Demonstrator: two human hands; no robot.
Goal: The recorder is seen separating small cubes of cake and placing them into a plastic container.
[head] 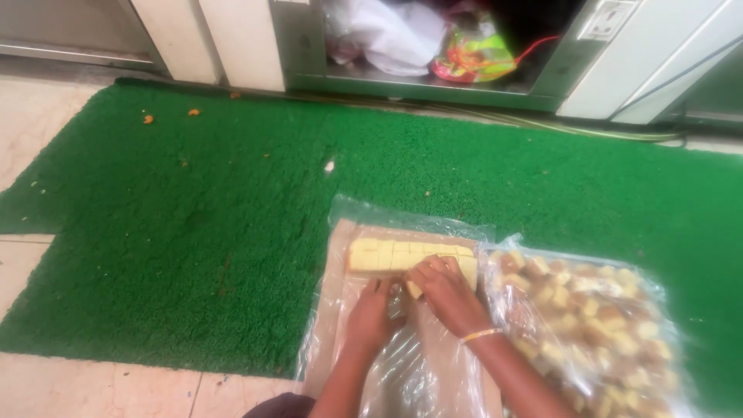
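right hand [449,294]: grip clamped on one yellow cake cube [415,289], just below cube row [387,255] | left hand [373,313]: fingers together, pressing flat on clear plastic sheet [410,371] | sheet on green mat [193,232] | bag of cubes [596,325] just right

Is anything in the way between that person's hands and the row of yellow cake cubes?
Nothing visible. The right hand already rests on the row of yellow cubes and holds one; the left hand lies just below the row, on the clear plastic sheet.
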